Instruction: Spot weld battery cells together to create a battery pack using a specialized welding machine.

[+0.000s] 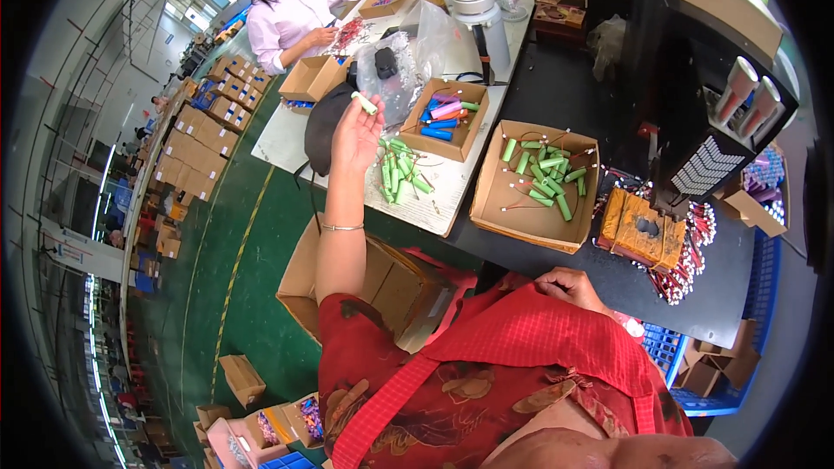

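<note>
My left hand is raised over the white table, its fingers closed on a green battery cell. Just below that hand lies a loose pile of green battery cells. My right hand rests curled at the black table's front edge, close to my red apron; what its fingers hold, if anything, is hidden. Between the hands stands an open cardboard box with several green wired cells inside. A smaller box behind it has blue, pink, orange and green cells.
An orange-yellow block fixture sits right of the box, with red-and-white wire leads around it. A black machine stands behind. Farther off are a large flask, clear plastic bags, a dark cap and a seated co-worker.
</note>
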The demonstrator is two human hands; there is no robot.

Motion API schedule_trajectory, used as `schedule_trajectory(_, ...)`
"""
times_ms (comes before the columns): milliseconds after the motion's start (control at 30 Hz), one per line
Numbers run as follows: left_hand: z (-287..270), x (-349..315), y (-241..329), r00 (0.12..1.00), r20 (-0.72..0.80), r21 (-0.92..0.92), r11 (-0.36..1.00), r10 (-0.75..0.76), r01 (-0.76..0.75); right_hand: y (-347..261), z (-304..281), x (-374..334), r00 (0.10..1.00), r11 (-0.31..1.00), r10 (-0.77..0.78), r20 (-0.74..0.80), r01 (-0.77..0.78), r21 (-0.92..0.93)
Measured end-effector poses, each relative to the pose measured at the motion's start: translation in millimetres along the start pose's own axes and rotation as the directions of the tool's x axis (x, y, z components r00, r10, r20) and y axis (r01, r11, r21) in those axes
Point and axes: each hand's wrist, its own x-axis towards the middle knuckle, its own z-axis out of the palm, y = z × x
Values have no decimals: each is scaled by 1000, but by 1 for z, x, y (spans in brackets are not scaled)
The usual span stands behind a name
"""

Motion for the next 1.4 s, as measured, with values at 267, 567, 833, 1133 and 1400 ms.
schedule_trajectory(267, 100, -62, -64, 902, 306, -185, 911, -304, 369, 0, -1, -3, 999, 1000, -21, 37, 21, -1)
schedule_trajectory(567, 107, -165, -178, 554, 618, 159, 779, -558, 606, -47, -48, -40, 998, 995, -26, -54, 31, 99)
schedule_trajectory(833, 106, -231, -240, 229, 616, 568, 626, -754, 535, -35, -164, -128, 649, 849, 87, -756, -446, -285)
schedule_trajectory(1133, 151, -231, -238, 433, 654, 602, 774, -620, 198, 21, -217, -96, 648, 528, 14, -761, -652, -545)
schedule_trajectory(1400, 169, -225, -234, 496, 703, 538, 837, -510, 98, -8, -227, -99, 670, 585, -27, -742, -592, -555)
